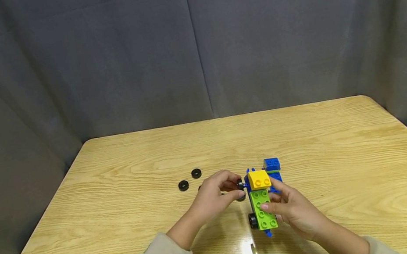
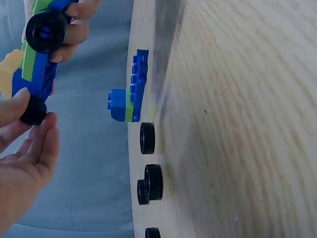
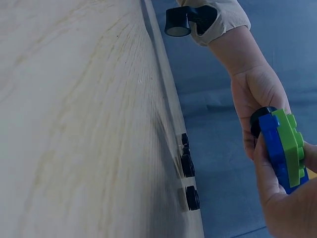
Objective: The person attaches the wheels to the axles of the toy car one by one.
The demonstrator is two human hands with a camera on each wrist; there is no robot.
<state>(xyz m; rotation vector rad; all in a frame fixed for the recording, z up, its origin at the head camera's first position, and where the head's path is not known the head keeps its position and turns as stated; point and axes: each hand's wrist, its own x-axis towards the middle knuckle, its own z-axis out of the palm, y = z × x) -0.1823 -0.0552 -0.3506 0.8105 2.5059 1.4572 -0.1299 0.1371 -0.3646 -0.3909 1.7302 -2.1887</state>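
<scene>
My right hand [image 1: 297, 212] grips a toy block car [image 1: 257, 207], which has a blue base, a lime-green studded brick on top and a yellow brick [image 1: 258, 177] at its far end. At the left side of that far end, a small black wheel [image 1: 240, 184] sits against a blue axle stub. My left hand [image 1: 212, 194] pinches this wheel between thumb and fingers. Another black wheel [image 2: 46, 30] is fitted at the car's near end. In both wrist views the car is held up above the tabletop. My right fingers hide part of its right side.
A second blue block vehicle base [image 2: 119, 101] stands on the wooden table [image 1: 123, 228] just beyond my right hand. Several loose black wheels lie left of the car, among them one wheel [image 1: 183, 185] beside another wheel [image 1: 196, 173]. A grey curtain [image 1: 130, 67] hangs around the table.
</scene>
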